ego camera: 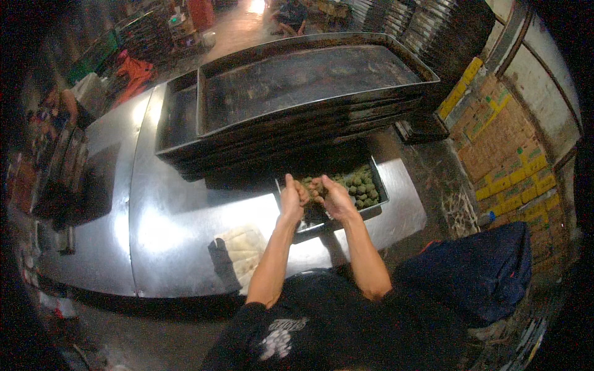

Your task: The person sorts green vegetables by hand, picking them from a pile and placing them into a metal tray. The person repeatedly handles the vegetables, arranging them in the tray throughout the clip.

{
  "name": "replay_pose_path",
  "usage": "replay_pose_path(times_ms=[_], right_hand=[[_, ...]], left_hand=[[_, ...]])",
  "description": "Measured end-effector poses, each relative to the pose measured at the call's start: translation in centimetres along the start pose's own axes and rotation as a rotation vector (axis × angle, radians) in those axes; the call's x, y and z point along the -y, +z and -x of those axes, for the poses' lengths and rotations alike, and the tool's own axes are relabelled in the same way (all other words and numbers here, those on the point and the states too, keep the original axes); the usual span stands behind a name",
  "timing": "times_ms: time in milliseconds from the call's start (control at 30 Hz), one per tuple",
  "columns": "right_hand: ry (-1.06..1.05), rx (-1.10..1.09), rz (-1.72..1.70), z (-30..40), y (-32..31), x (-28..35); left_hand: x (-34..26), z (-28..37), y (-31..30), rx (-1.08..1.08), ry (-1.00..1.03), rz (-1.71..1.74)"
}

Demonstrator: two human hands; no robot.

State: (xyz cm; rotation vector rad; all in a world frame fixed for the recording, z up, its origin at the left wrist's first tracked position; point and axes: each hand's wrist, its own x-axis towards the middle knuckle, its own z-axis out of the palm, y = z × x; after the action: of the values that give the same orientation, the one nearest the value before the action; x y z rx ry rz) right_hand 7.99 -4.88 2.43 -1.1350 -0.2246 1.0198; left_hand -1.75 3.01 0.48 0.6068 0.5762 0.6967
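My left hand (293, 198) and my right hand (335, 200) are close together over a shallow metal tray (379, 175), thumbs up and fingers curled toward each other. A crumbly greenish mass shows around my fingertips; the blur hides whether it is in my grip or lies in the tray behind. To the right of my right hand, several round dull-green balls (364, 189) sit bunched in the tray's right part. My hands and forearms cover much of its left part.
The tray rests on a shiny metal table (176, 259), near a pale cloth (243, 252). Beyond it rises a stack of large dark metal trays (306, 79). Yellow-and-brown cartons (508, 134) stand at right, dark blue fabric (468, 269) nearer me. Another person (69, 106) is at far left.
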Motion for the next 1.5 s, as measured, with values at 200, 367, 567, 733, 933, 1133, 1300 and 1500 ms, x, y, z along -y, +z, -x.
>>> replay_pose_path(times_ms=[200,367,567,733,933,1133,1300,1500], right_hand=[[0.167,0.035,-0.122,0.8,-0.8,1.7],[0.144,0.11,-0.046,0.6,-3.0,0.3],[0.054,0.06,0.02,1.1,-1.4,0.1],[0.172,0.082,-0.136,1.5,-2.5,0.9],[0.035,-0.203,-0.477,-1.1,-8.4,0.2],[-0.252,-0.459,-0.731,-1.6,-11.5,1.8],[-0.344,-0.558,-0.98,-1.0,-10.0,3.1],[-0.243,-0.371,-0.768,-1.2,-9.3,2.8]], left_hand=[[-0.5,0.4,2.1,-0.18,0.02,-0.08],[-0.1,0.6,0.9,-0.016,-0.032,0.041],[-0.1,0.2,0.4,-0.074,-0.011,0.104],[0.6,-0.2,-0.1,-0.052,0.001,0.119],[0.6,-0.1,0.1,-0.054,-0.023,0.156],[1.3,-0.7,-0.2,0.039,-0.033,0.125],[1.2,0.2,0.6,0.121,-0.035,0.029],[0.5,0.6,0.9,0.08,-0.175,0.088]])
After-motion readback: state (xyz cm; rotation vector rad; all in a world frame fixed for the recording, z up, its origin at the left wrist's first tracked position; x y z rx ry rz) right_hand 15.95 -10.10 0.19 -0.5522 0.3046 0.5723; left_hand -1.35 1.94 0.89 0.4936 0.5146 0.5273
